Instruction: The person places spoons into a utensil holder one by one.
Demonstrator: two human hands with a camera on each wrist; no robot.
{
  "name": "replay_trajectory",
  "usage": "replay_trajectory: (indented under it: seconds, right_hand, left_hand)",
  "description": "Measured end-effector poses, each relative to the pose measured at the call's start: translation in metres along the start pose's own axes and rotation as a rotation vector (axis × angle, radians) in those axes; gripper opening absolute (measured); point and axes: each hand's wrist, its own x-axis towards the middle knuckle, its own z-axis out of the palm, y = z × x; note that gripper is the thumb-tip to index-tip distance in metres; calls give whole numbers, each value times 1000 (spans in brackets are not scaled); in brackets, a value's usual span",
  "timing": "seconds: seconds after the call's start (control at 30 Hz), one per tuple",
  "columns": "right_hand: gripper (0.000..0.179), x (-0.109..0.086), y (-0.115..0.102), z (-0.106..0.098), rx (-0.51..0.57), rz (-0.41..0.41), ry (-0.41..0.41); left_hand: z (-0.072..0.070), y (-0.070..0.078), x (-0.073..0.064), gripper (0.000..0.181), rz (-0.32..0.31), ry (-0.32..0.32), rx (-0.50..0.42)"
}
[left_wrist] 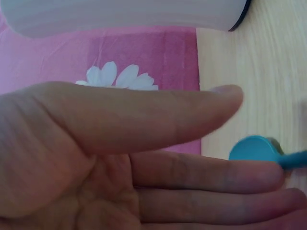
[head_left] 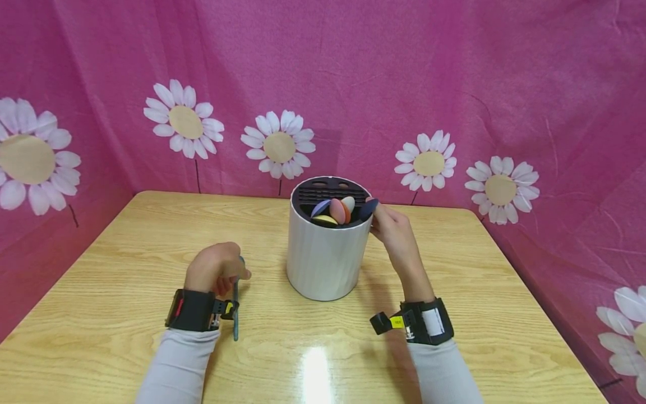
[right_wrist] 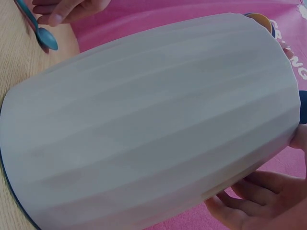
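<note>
A teal spoon [head_left: 235, 314] lies on the table under my left hand [head_left: 219, 265]. In the left wrist view the fingers are straight and the thumb is apart; the spoon's bowl [left_wrist: 253, 148] shows just past the index finger. A white ribbed utensil holder [head_left: 325, 261] with a dark top stands upright at centre. My right hand [head_left: 392, 223] is at its right rim, thumb and index finger around a navy spoon [head_left: 369, 209] that leans over the edge. The other fingers [right_wrist: 254, 191] curve beside the holder's wall. The grip is partly hidden.
In the holder's front compartment stand several coloured spoons, among them a pink one [head_left: 337, 210], a purple one [head_left: 319, 208] and a yellow one [head_left: 324, 219]. Behind the wooden table [head_left: 434, 252] hangs a pink flowered cloth [head_left: 353, 73].
</note>
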Motion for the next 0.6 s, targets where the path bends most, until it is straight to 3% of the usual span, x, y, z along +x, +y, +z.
replay_trajectory:
  seconds: [0.2, 0.37, 0.6]
  right_hand:
    - [61, 1, 1, 0, -7, 2, 7]
    - [61, 1, 1, 1, -10, 2, 11]
    - [61, 0, 1, 0, -14, 4, 13]
  left_hand:
    - [6, 5, 8, 19, -30, -21, 36]
    - [9, 7, 12, 22, -61, -24, 53]
    - [14, 11, 14, 22, -19, -9, 74]
